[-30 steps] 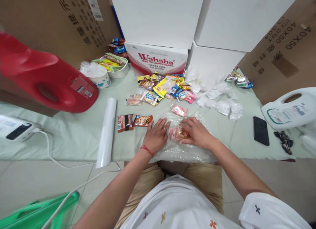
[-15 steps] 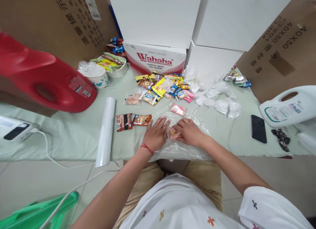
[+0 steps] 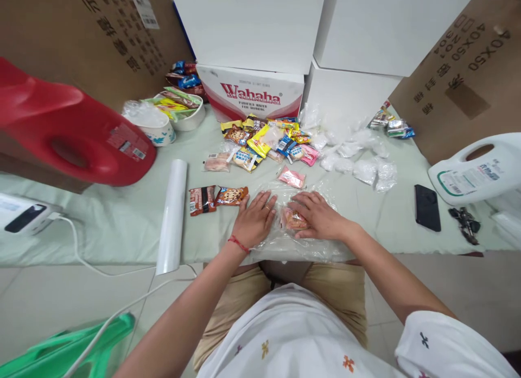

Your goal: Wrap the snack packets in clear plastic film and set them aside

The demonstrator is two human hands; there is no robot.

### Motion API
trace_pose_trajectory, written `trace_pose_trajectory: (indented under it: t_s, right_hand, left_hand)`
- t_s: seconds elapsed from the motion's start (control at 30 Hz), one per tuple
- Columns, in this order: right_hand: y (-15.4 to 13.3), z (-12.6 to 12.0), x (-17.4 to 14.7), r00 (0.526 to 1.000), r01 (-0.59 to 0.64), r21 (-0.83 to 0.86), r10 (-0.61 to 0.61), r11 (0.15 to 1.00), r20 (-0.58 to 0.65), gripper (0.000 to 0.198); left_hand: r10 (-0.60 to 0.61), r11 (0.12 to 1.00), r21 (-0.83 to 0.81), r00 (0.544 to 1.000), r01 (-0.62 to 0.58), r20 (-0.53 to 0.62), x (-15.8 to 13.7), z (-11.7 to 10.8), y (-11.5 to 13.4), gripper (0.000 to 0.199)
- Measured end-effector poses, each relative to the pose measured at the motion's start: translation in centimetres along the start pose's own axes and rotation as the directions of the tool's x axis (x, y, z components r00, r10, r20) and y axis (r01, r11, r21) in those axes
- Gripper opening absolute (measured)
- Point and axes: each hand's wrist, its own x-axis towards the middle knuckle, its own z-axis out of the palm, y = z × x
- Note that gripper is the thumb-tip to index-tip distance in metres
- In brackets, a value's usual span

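A sheet of clear plastic film (image 3: pixel 325 247) lies crinkled at the table's front edge. On it rests a small pink and brown snack packet (image 3: pixel 292 219), partly covered by my right hand (image 3: pixel 319 215), whose fingers are stretched over it. My left hand (image 3: pixel 254 219) lies flat on the film's left part, fingers extended. Just beyond my hands is a pink packet (image 3: pixel 291 176). Left of my left hand sit a brown cookie packet (image 3: pixel 231 195) and a darker brown packet (image 3: pixel 202 200).
A white roll (image 3: pixel 172 215) stands left of the packets, near a red jug (image 3: pixel 73 128). Behind are a heap of snacks (image 3: pixel 264 142) and several clear wrapped bundles (image 3: pixel 358 155). On the right lie a phone (image 3: pixel 427 207), keys (image 3: pixel 464 225) and a white jug (image 3: pixel 480 170).
My right hand has shifted slightly right and its fingers have spread, showing more of the packet beneath. My left hand stays flat on the film; the camera view has shifted a little.
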Motion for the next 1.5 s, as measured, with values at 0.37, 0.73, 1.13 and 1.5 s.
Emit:
trace_pose_trajectory:
  t_s: [0.37, 0.73, 1.13, 1.5]
  right_hand:
    - [-3.6, 3.8, -13.0, 0.933, -0.082, 0.017, 0.083, 0.996, -0.350, 0.057]
    - [2.3, -0.6, -7.7, 0.740, -0.482, 0.552, 0.654, 0.680, -0.159, 0.026]
    - [5.4, -2.9, 3.0, 0.847, -0.509, 0.009, 0.503, 0.861, -0.173, 0.054]
    - [2.1, -3.7, -1.3, 0.995, -0.027, 0.117, 0.038, 0.993, -0.092, 0.024]
  left_hand:
    - [0.150, 0.913, -0.312, 0.927, -0.264, -0.345, -5.0, -5.3, -0.6, 0.063]
    - [-0.374, 0.901, -0.336, 0.884, 0.275, -0.281, -1.0, -2.8, -0.4, 0.024]
    - [0.386, 0.921, 0.037, 0.900, -0.387, -0.204, 0.0, -2.6, 7.7, 0.032]
    - [0.222, 0.973, -0.065, 0.975, -0.222, -0.015, 0.8, -0.4, 6.7, 0.037]
